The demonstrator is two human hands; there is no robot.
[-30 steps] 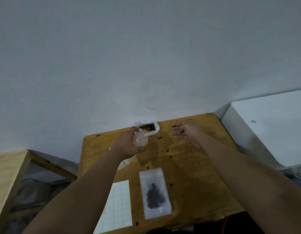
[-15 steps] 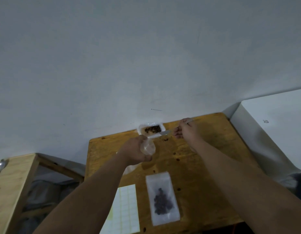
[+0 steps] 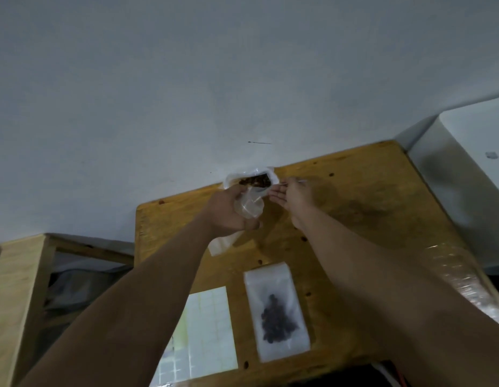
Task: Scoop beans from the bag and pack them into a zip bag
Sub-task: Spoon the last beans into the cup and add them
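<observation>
My wooden bench (image 3: pixel 368 208) stands against a pale grey wall (image 3: pixel 214 79). A sheet of white square labels (image 3: pixel 206 331) lies at its near edge on my left, and clear crinkled plastic wrap (image 3: pixel 463 277) covers its right edge. A white cabinet (image 3: pixel 471 163) stands to my right, a pale wooden frame (image 3: pixel 16 289) to my left.

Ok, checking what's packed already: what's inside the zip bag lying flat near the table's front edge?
In the lower half of the zip bag sits a small heap of dark beans; its upper half looks empty. Beans under the heap's top layer are hidden.
</observation>
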